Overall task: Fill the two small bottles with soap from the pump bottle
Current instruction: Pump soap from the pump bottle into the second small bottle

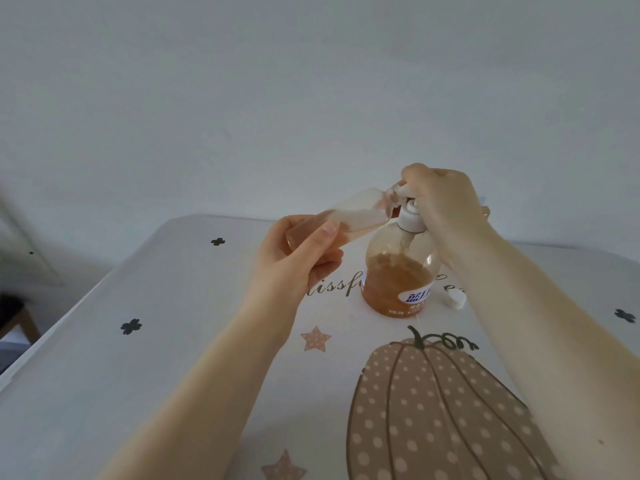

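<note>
body: two forearms and hands in view | left hand (298,258): bare, no ring, no watch, thumbnail short and unpainted | right hand (446,206): bare, no ring, wrist bare | sleeves: neither forearm covered anywhere in frame

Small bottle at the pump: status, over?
Left hand grips small bottle, tilted, mouth at the nozzle. Right hand on the head of pump bottle. White cap lies on table, out of the way.

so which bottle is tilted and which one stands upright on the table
The small bottle in the left hand is tilted, its mouth up at the pump spout. The big pump bottle stands upright on the table, the right hand on its pump.
</note>
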